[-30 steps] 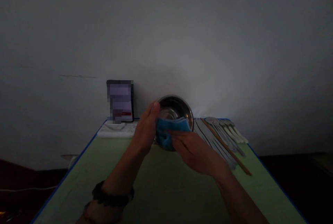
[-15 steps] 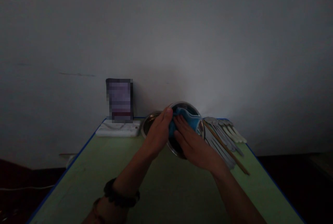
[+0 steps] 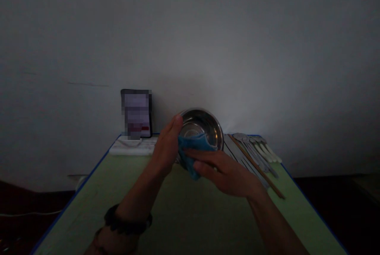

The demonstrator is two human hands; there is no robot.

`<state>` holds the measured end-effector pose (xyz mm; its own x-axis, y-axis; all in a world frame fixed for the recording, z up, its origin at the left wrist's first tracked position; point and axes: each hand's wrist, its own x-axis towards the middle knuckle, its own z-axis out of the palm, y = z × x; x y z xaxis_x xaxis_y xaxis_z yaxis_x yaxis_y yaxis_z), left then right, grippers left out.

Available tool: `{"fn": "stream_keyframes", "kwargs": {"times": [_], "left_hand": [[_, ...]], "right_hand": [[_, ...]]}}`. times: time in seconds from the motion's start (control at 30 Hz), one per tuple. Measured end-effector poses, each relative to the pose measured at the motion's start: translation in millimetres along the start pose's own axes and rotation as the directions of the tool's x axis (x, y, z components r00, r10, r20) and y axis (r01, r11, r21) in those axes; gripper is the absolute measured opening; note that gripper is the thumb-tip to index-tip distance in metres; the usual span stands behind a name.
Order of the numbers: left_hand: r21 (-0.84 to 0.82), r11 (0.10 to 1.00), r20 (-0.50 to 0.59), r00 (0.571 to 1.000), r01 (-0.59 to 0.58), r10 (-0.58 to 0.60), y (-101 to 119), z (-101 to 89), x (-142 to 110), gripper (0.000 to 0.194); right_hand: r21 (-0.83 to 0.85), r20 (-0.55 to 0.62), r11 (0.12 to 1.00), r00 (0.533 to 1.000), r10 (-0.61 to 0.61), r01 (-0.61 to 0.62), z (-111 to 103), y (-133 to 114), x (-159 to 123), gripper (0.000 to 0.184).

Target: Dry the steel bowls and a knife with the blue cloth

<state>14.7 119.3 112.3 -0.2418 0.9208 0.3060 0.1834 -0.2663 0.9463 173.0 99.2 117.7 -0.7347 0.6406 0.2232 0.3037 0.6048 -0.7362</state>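
A shiny metal bowl (image 3: 204, 122) is tilted with its inside facing me, above the far part of the table. My left hand (image 3: 168, 144) grips its left side, thumb over the rim and the other fingers hidden behind. Inside the bowl's lower part lies a blue cloth (image 3: 197, 142), one corner hanging over the near rim. My right hand (image 3: 225, 170) presses that cloth against the metal, fingers stretched together and pointing left.
Right of the bowl, several spoons (image 3: 261, 156), a pair of wooden chopsticks (image 3: 257, 166) and other metal utensils (image 3: 249, 168) lie on the green table (image 3: 118, 184). A tablet-like screen (image 3: 136, 114) leans on the wall behind a white block (image 3: 130, 150).
The bowl swung right, uncovering another metal bowl behind it, then came back left and hides it again. My right hand slid the cloth across the inside, ending lower left.
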Motion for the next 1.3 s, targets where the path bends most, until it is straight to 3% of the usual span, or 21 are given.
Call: {"fn": "stream_keyframes", "kwargs": {"times": [0.13,0.27,0.4,0.5,0.6,0.7,0.9,1.1,1.23,1.3], "left_hand": [[0.081,0.996,0.068,0.997,-0.025,0.02,7.2,-4.0,0.2,0.045],[0.129,0.991,0.191,0.982,-0.017,-0.008,10.8,-6.0,-0.6,0.046],[0.043,0.999,0.287,0.958,-0.003,-0.009,9.3,-7.1,-0.3,0.044],[0.025,1.0,0.314,0.95,-0.009,0.001,9.3,-6.6,-1.2,0.042],[0.052,0.998,0.32,0.947,-0.029,0.01,10.9,-5.6,-2.6,0.041],[0.098,0.995,0.337,0.941,-0.026,-0.009,11.5,-4.4,-4.0,0.041],[0.084,0.996,0.421,0.906,0.007,-0.042,9.4,1.2,-8.8,0.045],[0.105,0.994,0.432,0.902,-0.038,-0.012,10.0,3.2,-9.7,0.041],[0.138,0.99,0.465,0.885,-0.035,-0.034,10.3,1.1,-8.6,0.04],[0.149,0.988,0.497,0.867,-0.039,-0.041,10.4,-0.3,-8.3,0.041]], "right_hand": [[-0.128,0.032,0.99,0.997,0.064,-0.06,-7.0,-8.2,-7.2,0.062],[-0.059,0.118,0.996,0.99,0.078,-0.072,-17.8,-9.8,-13.3,0.043],[-0.156,0.012,0.984,0.996,0.086,-0.083,-21.1,2.6,-17.0,0.042],[-0.264,-0.019,0.957,0.993,0.119,-0.12,-15.6,13.3,-16.9,0.056],[-0.271,0.013,0.953,0.99,0.143,-0.135,-9.3,17.0,-14.6,0.057],[-0.288,0.037,0.949,0.989,0.147,-0.13,-6.7,16.5,-12.9,0.053],[-0.303,0.081,0.916,0.951,0.299,-0.262,-10.2,20.2,-15.2,0.034],[-0.311,0.137,0.929,0.957,0.254,-0.202,-9.2,23.3,-14.5,0.027],[-0.313,0.037,0.914,0.958,0.285,-0.26,-9.1,18.2,-14.3,0.043],[-0.318,0.005,0.913,0.963,0.271,-0.255,-12.5,13.2,-15.3,0.042]]}}
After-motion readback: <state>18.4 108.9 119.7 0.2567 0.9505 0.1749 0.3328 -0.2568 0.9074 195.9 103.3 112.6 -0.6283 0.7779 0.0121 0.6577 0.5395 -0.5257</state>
